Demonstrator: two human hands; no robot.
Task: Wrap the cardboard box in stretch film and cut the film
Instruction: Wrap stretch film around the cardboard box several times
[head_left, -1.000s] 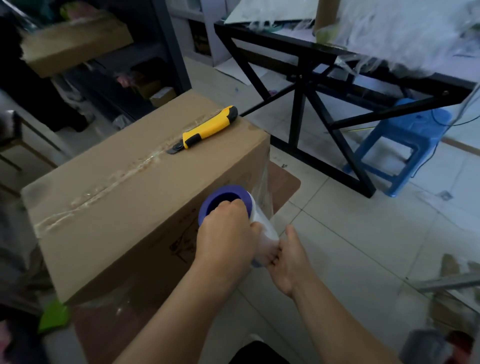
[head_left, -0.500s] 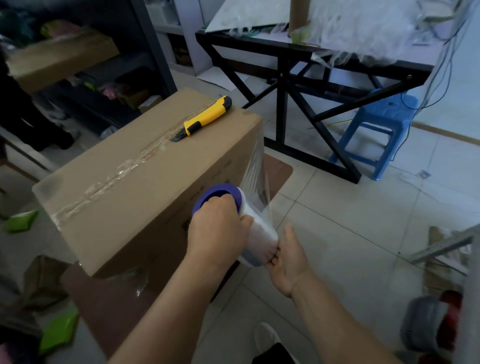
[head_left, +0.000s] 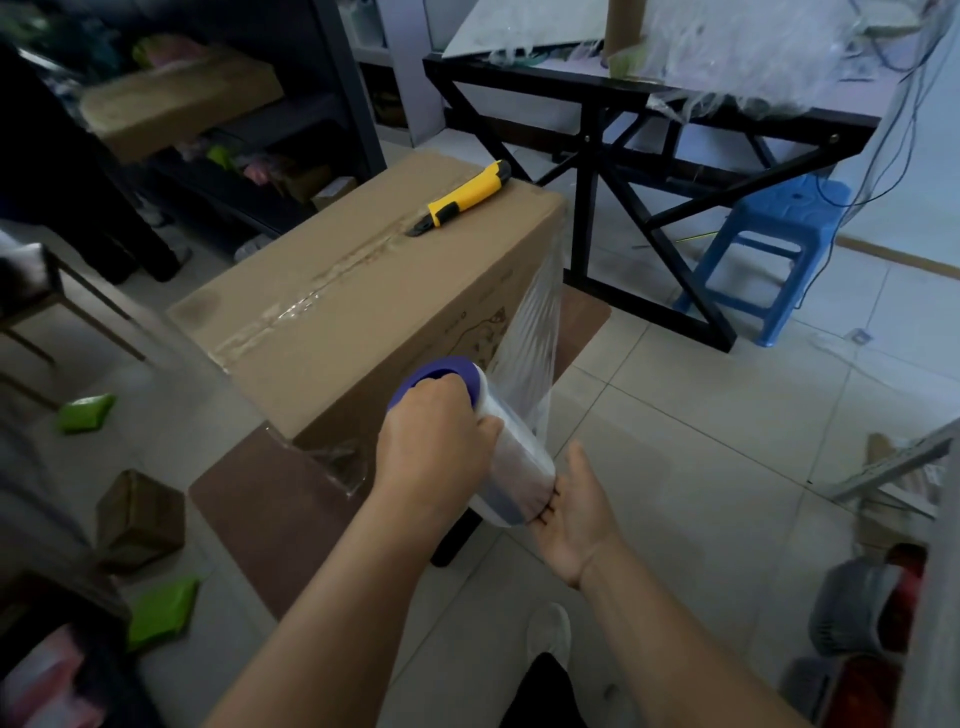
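Cardboard box (head_left: 363, 291) stands on a low brown table (head_left: 270, 499), its top seam taped, with a yellow utility knife (head_left: 460, 200) lying on the top near the far right corner. Your left hand (head_left: 434, 452) is clenched over the upper end of the stretch film roll (head_left: 498, 441), fingers hooked into its blue core end (head_left: 447, 371). Your right hand (head_left: 576, 512) cups the lower end of the roll, palm up, fingertips (head_left: 545, 506) pressed against it; it supports rather than closes around it. The roll is tilted, held just off the box's near right corner. A sheet of stretch film (head_left: 535, 338) runs taut from the roll up along the box's right vertical edge, touching the cardboard there. Loose film (head_left: 337, 457) lies crumpled at the box's base on the table. A blue plastic stool (head_left: 769, 249) stands well apart, under a black-framed bench (head_left: 649, 130).
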